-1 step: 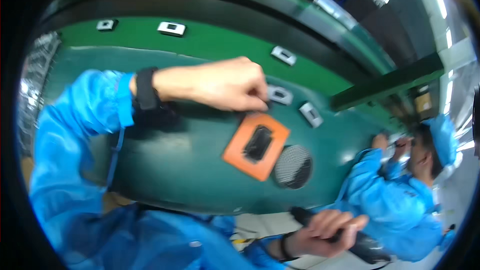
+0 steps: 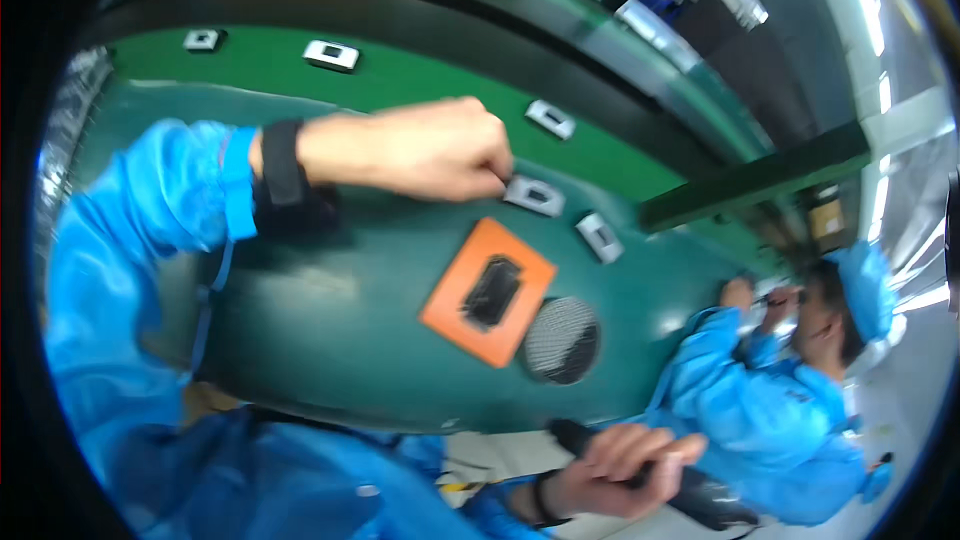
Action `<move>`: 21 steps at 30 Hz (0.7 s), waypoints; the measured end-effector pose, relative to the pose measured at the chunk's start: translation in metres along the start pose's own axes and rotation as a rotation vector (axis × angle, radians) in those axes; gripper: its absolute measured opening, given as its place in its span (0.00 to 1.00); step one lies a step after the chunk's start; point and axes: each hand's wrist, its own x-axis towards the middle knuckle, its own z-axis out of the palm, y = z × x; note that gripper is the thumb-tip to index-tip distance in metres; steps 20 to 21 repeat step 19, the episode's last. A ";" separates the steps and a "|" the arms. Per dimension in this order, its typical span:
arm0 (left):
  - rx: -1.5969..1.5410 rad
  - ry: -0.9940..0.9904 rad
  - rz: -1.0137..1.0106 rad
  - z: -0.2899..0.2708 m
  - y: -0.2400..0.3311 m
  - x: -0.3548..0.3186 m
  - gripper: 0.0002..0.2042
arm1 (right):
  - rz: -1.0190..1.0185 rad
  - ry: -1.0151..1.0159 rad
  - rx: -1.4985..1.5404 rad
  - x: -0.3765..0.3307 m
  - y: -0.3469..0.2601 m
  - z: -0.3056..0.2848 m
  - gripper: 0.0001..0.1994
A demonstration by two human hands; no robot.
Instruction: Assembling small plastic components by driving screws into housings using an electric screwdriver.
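My left hand is closed with its fingertips bent down, above the far side of the bench. Its fingers are beside the end of a grey-white rectangular housing with a dark window. Anything between the fingertips is hidden. Below the hand lies an orange square plate with a dark cut-cornered recess. A round grey dish with a fine grid pattern, dark on one side, sits at its right. My right hand, low at the front edge, wraps round a black corded electric screwdriver.
Another similar housing rests on the green bench. Several more, including one white housing, line the bright green strip behind. A green post stands at the right. A co-worker in blue sits close on the right.
The whole view has shifted, so bench items appear farther left. My left hand has drawn slightly away from the orange plate, toward the far side. My right hand keeps its grip on the screwdriver.
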 end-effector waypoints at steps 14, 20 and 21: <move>-0.036 -0.122 0.307 0.079 0.051 0.014 0.52 | 0.181 -0.043 0.078 -0.024 -0.012 0.016 0.09; -0.039 -0.241 0.216 0.109 0.070 0.017 0.51 | 0.212 0.022 0.232 -0.046 -0.002 0.034 0.09; -0.039 -0.241 0.216 0.109 0.070 0.017 0.51 | 0.212 0.022 0.232 -0.046 -0.002 0.034 0.09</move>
